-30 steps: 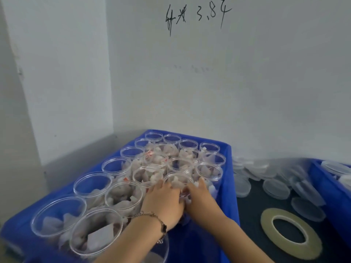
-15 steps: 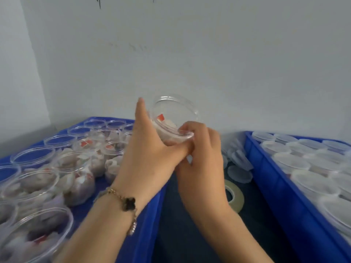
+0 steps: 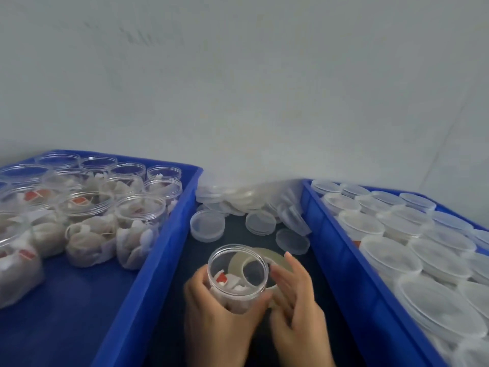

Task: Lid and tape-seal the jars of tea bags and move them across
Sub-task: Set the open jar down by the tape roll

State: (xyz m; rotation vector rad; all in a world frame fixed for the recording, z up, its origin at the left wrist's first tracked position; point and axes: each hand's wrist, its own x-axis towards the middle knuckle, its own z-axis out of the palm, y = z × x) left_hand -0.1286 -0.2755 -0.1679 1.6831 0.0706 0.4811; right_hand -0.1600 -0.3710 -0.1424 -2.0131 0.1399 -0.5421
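While both hands work low in the gap between the two crates, here's the state:

Jar: clear open jar (image 3: 236,271), no lid on, over the dark table strip (image 3: 238,226) between the crates.
Axis: long axis near upright, mouth tipped up and slightly away from the camera.
Contents: white tea bags with a red tag sit low inside; count unreadable.
Left hand: left hand (image 3: 211,311) wraps the jar's lower body, thumb on the near-left wall, fingers curled round the front.
Right hand: right hand (image 3: 293,298) is at the jar's right side, fingers fairly straight and blurred; can't tell if it grips anything.
Tape: tape roll (image 3: 267,256) lies flat on the table just behind the jar, seen partly through the jar wall, partly hidden by the right-hand fingers.
Left crate: blue left crate (image 3: 169,234) holds unlidded jars of tea bags; cut off at the left edge.
Right crate: blue right crate (image 3: 330,247) holds lidded jars; cut off right and bottom.
Lids: loose lids (image 3: 207,225) piled at the far end of the gap, heap blurred.
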